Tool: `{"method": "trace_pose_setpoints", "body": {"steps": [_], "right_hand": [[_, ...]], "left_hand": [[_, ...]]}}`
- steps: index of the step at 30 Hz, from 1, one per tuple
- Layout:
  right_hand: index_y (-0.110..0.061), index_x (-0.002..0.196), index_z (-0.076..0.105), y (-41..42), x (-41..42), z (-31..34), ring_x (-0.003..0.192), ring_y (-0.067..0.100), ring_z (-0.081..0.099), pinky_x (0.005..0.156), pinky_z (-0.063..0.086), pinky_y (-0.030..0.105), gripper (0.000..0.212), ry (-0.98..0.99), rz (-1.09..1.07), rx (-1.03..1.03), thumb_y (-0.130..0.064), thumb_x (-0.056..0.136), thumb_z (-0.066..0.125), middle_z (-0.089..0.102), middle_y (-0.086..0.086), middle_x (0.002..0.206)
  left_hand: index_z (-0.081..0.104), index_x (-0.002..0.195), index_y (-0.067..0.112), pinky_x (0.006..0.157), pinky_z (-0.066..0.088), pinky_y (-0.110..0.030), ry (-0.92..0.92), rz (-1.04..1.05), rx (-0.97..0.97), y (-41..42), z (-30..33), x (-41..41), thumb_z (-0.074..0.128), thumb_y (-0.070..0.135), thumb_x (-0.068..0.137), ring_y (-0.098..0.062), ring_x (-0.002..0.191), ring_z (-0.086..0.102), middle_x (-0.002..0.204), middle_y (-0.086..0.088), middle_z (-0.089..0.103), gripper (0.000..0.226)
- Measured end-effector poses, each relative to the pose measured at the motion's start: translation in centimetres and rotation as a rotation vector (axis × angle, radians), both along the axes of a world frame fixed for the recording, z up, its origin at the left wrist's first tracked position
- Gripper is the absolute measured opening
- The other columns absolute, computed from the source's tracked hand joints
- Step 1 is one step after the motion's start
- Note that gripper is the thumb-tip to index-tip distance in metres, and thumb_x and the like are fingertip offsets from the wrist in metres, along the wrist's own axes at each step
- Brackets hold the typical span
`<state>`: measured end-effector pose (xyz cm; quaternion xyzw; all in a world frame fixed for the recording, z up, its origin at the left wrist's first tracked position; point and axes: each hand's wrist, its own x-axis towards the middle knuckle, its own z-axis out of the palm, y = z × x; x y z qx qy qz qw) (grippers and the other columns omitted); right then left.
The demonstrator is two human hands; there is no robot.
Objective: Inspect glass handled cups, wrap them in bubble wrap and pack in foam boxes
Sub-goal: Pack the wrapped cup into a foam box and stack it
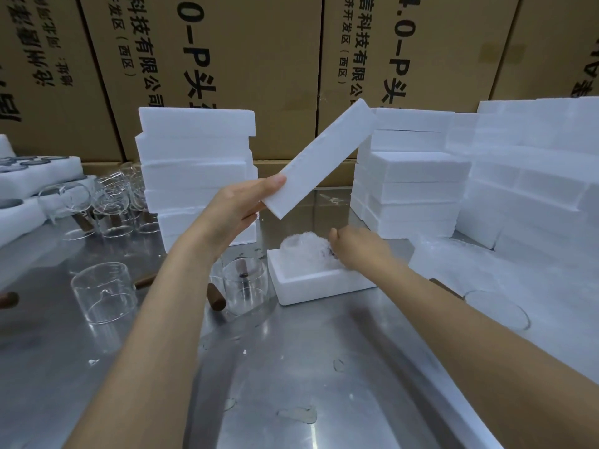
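An open white foam box (311,286) sits on the steel table at the centre, and a cup wrapped in bubble wrap (301,247) lies inside it. My right hand (359,249) rests on the wrapped cup with fingers curled over its right side. My left hand (240,209) holds a white foam lid (324,157) by its lower end, tilted up to the right above the box. Two bare glass cups with brown handles stand nearby, one (246,286) just left of the box and another (103,293) farther left.
Stacks of foam boxes stand behind at centre-left (197,170) and at right (411,189), with more at far right (531,183). Several glass cups (110,209) crowd the left side. Bubble wrap sheets (518,293) lie at right. Cardboard cartons (259,59) form the back wall.
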<state>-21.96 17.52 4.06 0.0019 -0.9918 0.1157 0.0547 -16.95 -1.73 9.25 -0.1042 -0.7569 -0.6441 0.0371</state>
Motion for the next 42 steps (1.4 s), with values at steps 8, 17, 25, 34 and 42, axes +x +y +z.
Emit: {"method": "trace_pose_setpoints", "body": {"steps": [8,17,25,34,42], "right_hand": [[-0.016,0.090,0.059,2.3,2.1,1.1,0.079,0.023,0.057,0.069,0.043,0.033,0.033,0.349,-0.135,-0.675,-0.023,0.096,0.028,0.063,0.003,0.085],[-0.037,0.090,0.055,3.7,3.6,0.3,0.094,0.010,0.058,0.080,0.043,0.030,0.033,0.364,-0.143,-1.433,-0.049,0.098,0.026,0.062,-0.007,0.102],[-0.020,0.104,0.053,2.8,3.6,-1.4,0.082,0.008,0.048,0.068,0.036,0.027,0.029,0.329,-0.148,-1.283,-0.041,0.094,0.036,0.053,-0.011,0.088],[-0.019,0.100,0.047,2.5,3.8,-1.6,0.073,0.003,0.043,0.058,0.030,0.026,0.020,0.392,-0.216,-1.205,-0.036,0.091,0.040,0.047,-0.013,0.080],[-0.020,0.098,0.047,2.4,4.2,-1.4,0.072,0.004,0.044,0.057,0.030,0.027,0.019,0.400,-0.240,-1.191,-0.036,0.090,0.043,0.048,-0.013,0.078]], "left_hand": [[0.069,0.105,0.014,0.097,0.042,-0.030,0.081,0.037,-0.247,-0.6,0.3,-0.1,0.064,0.064,0.066,-0.017,0.106,0.058,0.106,-0.004,0.065,0.063],[0.051,0.137,0.031,0.090,0.034,-0.026,0.068,0.063,-0.516,0.9,0.6,-0.4,0.075,0.063,0.052,-0.008,0.114,0.047,0.130,0.014,0.048,0.093],[0.048,0.138,0.038,0.079,0.032,-0.019,-0.013,-0.001,-0.645,0.5,-0.6,-1.0,0.076,0.065,0.059,-0.003,0.106,0.047,0.122,0.022,0.045,0.088],[0.047,0.137,0.042,0.084,0.032,-0.019,-0.039,-0.057,-0.647,0.2,-0.5,-0.7,0.075,0.064,0.054,-0.005,0.112,0.047,0.125,0.019,0.047,0.090],[0.044,0.139,0.043,0.094,0.028,-0.025,-0.067,-0.103,-0.699,0.1,-0.1,-0.6,0.076,0.063,0.051,-0.007,0.117,0.042,0.134,0.017,0.043,0.096]]}}
